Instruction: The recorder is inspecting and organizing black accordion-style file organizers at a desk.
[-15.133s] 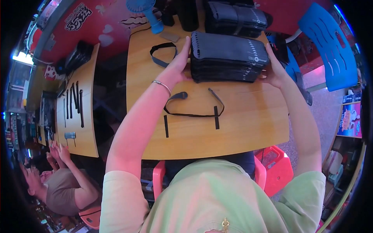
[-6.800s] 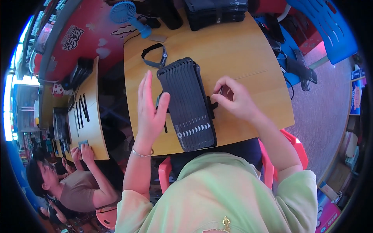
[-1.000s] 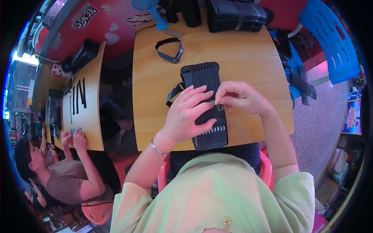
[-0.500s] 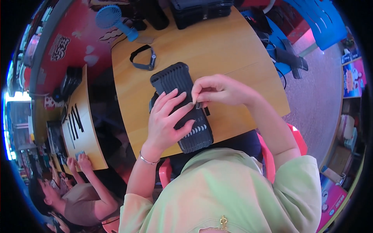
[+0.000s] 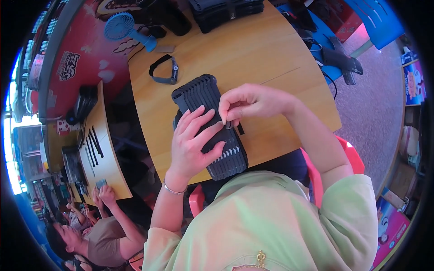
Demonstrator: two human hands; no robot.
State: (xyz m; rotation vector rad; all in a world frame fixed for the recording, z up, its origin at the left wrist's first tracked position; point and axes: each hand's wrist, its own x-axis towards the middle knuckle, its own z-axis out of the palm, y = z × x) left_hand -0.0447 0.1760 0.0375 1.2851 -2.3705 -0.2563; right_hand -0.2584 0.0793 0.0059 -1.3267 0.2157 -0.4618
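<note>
A stack of flat black pieces [image 5: 199,92], fanned out with ribbed edges, lies slantwise on the table below me. My left hand [image 5: 194,140] rests across it with its fingers spread, the index fingertip touching the right edge. At that edge my right hand [image 5: 242,106] pinches a narrow dark strap [image 5: 228,126] between thumb and fingers. The fingers cover most of the strap, so how it runs round the stack is hidden. A short black end [image 5: 240,129] sticks out on the tabletop beside the stack.
On the wooden table [image 5: 271,99] stand a looped black strap [image 5: 174,70], a blue handheld fan [image 5: 131,31], a dark cylinder [image 5: 174,20] and another strapped black stack [image 5: 226,13]. A blue chair [image 5: 375,22] is at far right. A person [image 5: 104,239] works at a table on the left.
The view has shifted slightly. Both my hands stay at the same spot on the stack, the right still pinching the strap with only a small finger movement.
</note>
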